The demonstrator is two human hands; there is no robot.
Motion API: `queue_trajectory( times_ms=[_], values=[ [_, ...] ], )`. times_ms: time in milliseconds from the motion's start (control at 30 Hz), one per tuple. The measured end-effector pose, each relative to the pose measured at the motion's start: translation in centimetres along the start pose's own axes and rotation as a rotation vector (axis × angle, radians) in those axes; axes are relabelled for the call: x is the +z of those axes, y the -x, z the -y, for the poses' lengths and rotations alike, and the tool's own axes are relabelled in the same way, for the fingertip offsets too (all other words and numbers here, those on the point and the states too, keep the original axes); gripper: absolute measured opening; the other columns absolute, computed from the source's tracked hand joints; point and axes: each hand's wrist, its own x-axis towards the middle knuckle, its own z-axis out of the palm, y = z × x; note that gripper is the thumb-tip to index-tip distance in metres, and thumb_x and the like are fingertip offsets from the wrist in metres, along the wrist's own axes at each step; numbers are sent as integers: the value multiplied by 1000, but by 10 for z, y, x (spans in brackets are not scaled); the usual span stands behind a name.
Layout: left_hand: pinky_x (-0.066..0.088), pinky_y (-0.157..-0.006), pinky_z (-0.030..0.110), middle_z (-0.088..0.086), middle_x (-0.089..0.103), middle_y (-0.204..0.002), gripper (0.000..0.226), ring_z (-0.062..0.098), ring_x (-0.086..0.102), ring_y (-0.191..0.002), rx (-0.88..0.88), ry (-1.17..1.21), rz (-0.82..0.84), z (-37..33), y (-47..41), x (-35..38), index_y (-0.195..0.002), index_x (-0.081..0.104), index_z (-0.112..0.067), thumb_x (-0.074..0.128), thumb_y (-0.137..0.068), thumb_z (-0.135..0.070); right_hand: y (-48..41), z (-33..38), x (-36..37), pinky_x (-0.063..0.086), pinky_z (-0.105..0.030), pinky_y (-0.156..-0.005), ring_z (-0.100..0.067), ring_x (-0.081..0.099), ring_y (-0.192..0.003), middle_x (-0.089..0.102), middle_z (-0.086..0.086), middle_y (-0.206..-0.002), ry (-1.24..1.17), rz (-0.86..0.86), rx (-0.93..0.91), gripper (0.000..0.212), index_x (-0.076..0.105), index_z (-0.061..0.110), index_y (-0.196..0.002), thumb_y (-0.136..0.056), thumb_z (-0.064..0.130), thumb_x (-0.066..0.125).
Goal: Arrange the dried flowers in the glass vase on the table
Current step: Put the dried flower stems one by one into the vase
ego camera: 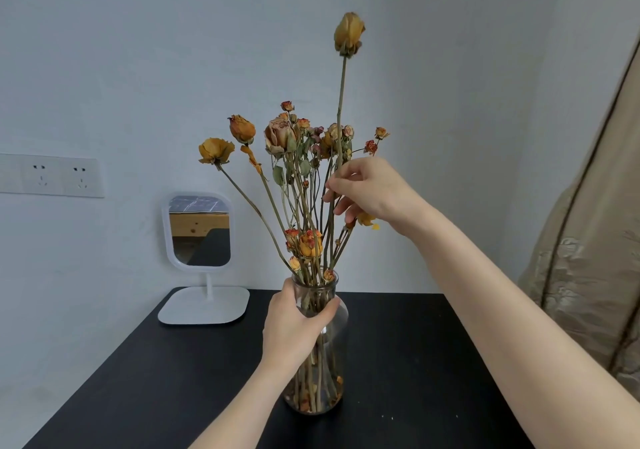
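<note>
Left hand (294, 327) fingers (327, 311) wrap glass vase (325, 383) neck, 6 o'clock on tabletop (415, 362); I read it as bracing. Right hand (372, 190) fingers pinch tall yellow rose (349, 33) stem, bloom 12 o'clock, probably to reposition it.

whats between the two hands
In the head view, dried stems and small orange rosebuds stand between the left hand on the glass vase and the right hand pinching the tall rose.

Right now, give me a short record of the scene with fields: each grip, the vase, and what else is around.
Left grip: holds the glass vase at its neck
Right grip: pinches the stem of the tall yellow rose
Vase: upright on the black table, holding dried flowers
Nearby: white mirror, wall sockets, curtain
</note>
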Motion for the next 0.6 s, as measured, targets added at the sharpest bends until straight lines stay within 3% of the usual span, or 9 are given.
queue_trajectory(
  times_ms=[133, 267, 400, 500, 600],
  values=[
    [49, -88, 28, -14, 59, -110, 56, 8, 54, -106, -10, -5, -5, 1, 0, 1, -108, 43, -40, 69, -64, -61, -5, 4, -5, 45, -16, -40, -4, 53, -38, 69, -10, -83, -51, -53, -2, 8, 59, 3, -90, -89, 8, 53],
    [51, -92, 35, -14, 59, -110, 56, 8, 54, -107, -14, -7, -8, 1, -1, 1, -108, 45, -39, 68, -63, -63, -9, 6, -5, 51, -17, -46, -8, 57, -46, 67, -12, -81, -106, -85, -28, 16, 60, -2, -89, -94, 9, 50],
    [51, -90, 33, -15, 59, -108, 52, 7, 55, -105, -8, -5, -11, 1, 0, 1, -105, 44, -42, 68, -63, -63, -5, -4, 1, 47, -20, -42, -8, 52, -39, 66, -10, -73, 15, -44, 5, 21, 65, -1, -80, -92, 15, 57],
    [51, -90, 34, -15, 59, -107, 53, 6, 55, -104, -13, -4, -12, 2, 0, 1, -104, 44, -42, 66, -61, -65, -4, -9, 4, 37, -18, -40, -10, 42, -39, 57, -9, -61, 103, -53, 35, 26, 70, 1, -83, -88, 25, 64],
    [51, -89, 32, -15, 59, -107, 54, 6, 55, -104, -11, -14, -15, 2, 0, 1, -105, 44, -42, 67, -62, -65, -3, -6, 3, 40, -20, -46, -6, 41, -39, 53, -1, -59, 97, -99, 33, 19, 69, 8, -90, -85, 27, 67]
  ],
)
